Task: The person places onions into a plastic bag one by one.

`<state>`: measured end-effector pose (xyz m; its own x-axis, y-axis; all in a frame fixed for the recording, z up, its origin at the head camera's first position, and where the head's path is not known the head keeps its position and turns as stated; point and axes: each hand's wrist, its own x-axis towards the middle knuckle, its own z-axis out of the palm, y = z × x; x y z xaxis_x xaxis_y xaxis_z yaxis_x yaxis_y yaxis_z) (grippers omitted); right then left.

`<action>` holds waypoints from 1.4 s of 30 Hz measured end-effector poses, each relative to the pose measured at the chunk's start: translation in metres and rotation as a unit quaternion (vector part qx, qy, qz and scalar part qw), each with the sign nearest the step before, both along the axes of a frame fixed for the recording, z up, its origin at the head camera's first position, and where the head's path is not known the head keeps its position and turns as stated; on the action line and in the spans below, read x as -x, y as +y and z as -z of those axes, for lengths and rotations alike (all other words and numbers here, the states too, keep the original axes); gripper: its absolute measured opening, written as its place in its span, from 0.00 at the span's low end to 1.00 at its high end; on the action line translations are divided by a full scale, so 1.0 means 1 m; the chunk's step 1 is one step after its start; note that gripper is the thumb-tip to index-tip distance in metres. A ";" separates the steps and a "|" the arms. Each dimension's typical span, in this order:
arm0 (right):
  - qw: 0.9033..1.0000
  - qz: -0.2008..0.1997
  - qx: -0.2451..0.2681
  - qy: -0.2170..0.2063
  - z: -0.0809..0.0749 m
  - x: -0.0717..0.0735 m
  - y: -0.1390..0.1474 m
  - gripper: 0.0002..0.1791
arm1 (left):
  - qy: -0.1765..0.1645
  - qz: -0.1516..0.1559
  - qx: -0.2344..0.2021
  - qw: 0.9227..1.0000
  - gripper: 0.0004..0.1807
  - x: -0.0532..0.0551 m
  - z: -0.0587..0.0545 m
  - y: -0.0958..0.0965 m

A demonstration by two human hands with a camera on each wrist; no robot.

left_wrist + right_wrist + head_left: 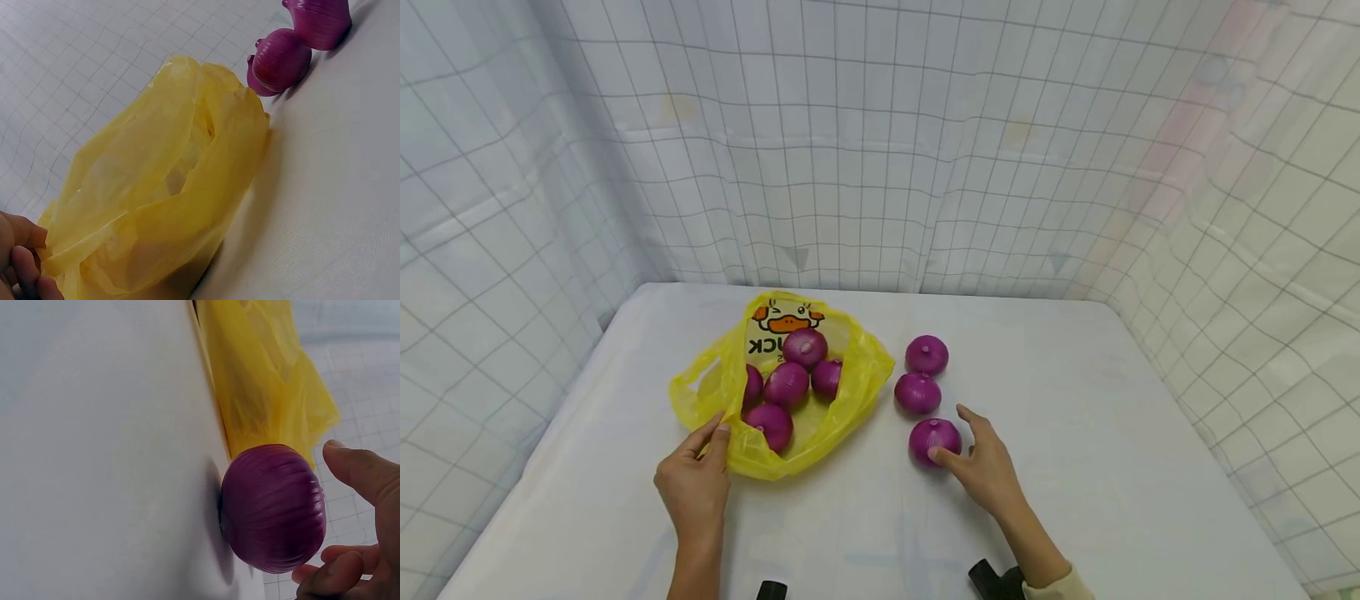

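A yellow plastic bag (871,367) with a duck print lies with its mouth spread on the left of the table, several purple onions (787,384) inside. My left hand (695,482) pinches the bag's near-left rim between thumb and fingers. Three more onions stand in a column right of the bag. Around the nearest one (931,435), my right hand (990,472) is spread, thumb and fingers apart. In the right wrist view, that onion (273,509) rests on the table, with a gap visible between it and the raised thumb; any fingertip contact is unclear.
The middle onion (917,393) and the far onion (927,355) sit close together beyond the right hand. A white cloth covers the table (1075,400). Grid-patterned curtains (880,150) enclose the back and both sides. Black wrist-camera parts (996,579) show at the bottom edge.
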<state>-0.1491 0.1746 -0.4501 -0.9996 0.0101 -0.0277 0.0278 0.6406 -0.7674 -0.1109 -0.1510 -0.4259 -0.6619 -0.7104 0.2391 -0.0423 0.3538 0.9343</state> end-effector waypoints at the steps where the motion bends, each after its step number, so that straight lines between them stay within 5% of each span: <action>1: 1.000 -0.002 0.000 0.000 0.001 0.000 0.000 0.44 | 0.001 0.000 0.000 1.000 0.12 0.000 0.000 0.000; 25: 0.999 -0.022 -0.018 -0.025 0.013 0.002 -0.006 0.44 | -0.005 0.001 -0.011 1.000 0.14 -0.003 -0.001 -0.001; 42: 0.999 -0.020 0.036 -0.026 -0.008 0.004 -0.014 0.44 | -0.003 -0.003 0.001 1.000 0.12 -0.002 -0.001 -0.001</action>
